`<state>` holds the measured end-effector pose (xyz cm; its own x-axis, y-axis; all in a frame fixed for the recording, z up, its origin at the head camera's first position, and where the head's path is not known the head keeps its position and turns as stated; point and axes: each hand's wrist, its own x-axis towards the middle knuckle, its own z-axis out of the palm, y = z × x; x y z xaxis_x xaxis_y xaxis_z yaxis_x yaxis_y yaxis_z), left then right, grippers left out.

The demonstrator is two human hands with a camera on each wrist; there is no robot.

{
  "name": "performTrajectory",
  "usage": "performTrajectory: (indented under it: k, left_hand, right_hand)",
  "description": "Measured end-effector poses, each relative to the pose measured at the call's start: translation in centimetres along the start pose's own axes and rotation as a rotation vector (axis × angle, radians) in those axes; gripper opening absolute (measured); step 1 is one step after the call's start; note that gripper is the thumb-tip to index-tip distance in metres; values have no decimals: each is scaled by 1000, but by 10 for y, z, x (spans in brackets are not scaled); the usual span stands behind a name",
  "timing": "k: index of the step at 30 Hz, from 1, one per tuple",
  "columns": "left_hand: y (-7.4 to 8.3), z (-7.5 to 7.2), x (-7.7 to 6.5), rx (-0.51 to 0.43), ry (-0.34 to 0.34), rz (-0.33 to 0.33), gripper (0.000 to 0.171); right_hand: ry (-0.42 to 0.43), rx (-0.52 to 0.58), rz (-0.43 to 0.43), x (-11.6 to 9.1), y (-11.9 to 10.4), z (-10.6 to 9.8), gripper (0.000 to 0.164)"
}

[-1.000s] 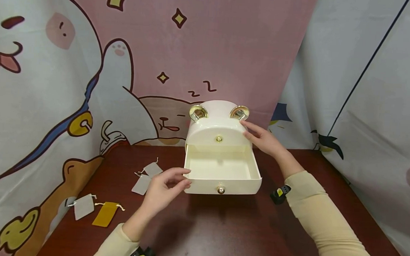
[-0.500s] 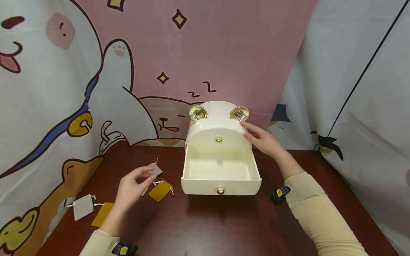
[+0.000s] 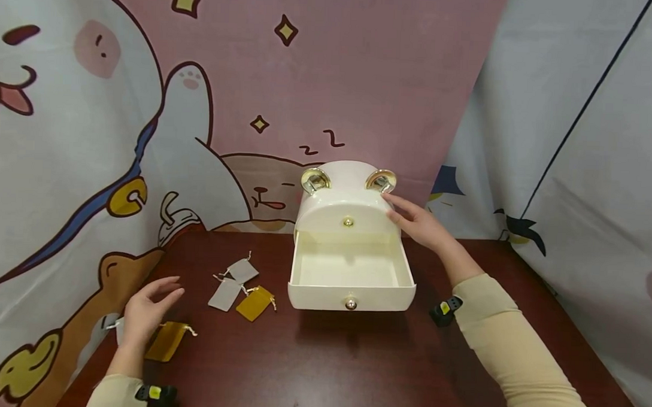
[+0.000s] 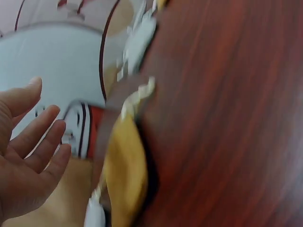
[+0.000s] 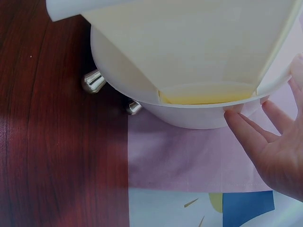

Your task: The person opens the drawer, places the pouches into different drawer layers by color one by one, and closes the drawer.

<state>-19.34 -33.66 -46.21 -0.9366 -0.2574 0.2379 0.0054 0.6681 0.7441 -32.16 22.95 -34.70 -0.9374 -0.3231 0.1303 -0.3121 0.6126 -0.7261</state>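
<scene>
A cream cabinet [image 3: 341,198] with gold ear-like ornaments stands on the table, its lower drawer [image 3: 351,298] pulled out and bare inside. My right hand [image 3: 419,225] rests against the cabinet's upper right side with fingers extended; in the right wrist view the fingertips [image 5: 232,116] touch its edge. My left hand [image 3: 147,311] holds nothing, fingers loosely bent, above the two left pouches. Under it lie a yellow drawstring pouch [image 3: 166,343] and a pale one [image 3: 120,329], mostly hidden by the hand. In the left wrist view that yellow pouch [image 4: 125,170] is beside the fingers.
Between the left hand and the drawer lie two grey pouches [image 3: 226,293] and another yellow pouch [image 3: 255,303]. A printed cloth [image 3: 362,79] hangs behind the dark red table [image 3: 320,365]. The drawer sticks out toward the front.
My left hand has left the drawer's front left corner and moved left over the pouches, uncovering the yellow pouch by the grey ones. The right hand stays in place.
</scene>
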Motion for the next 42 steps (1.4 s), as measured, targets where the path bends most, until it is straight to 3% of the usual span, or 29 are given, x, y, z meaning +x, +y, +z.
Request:
performTrajectory:
  k: [9,18,26,31,36,42]
  left_hand:
    - [-43,-30,-2,82,69,-217,57]
    - [-60,-39,-5,62,119,-306,63]
    - [-71,-40,-6,139,81,-314,65]
    - [-76,-40,-6,125,73,-326,64]
    - [-80,-40,-6,120,72,-356,60]
    - [-88,-37,-8,167,88,-332,50]
  right_hand:
    - [-1,-1,2,1,2,1,60]
    - [10,11,-10,1,4,1,62]
    - [2,24,-3,0,5,1,62]
    - [-1,24,8,0,4,1,62]
    - [-1,25,3,0,4,1,62]
    - [2,25,-11,2,4,1,61]
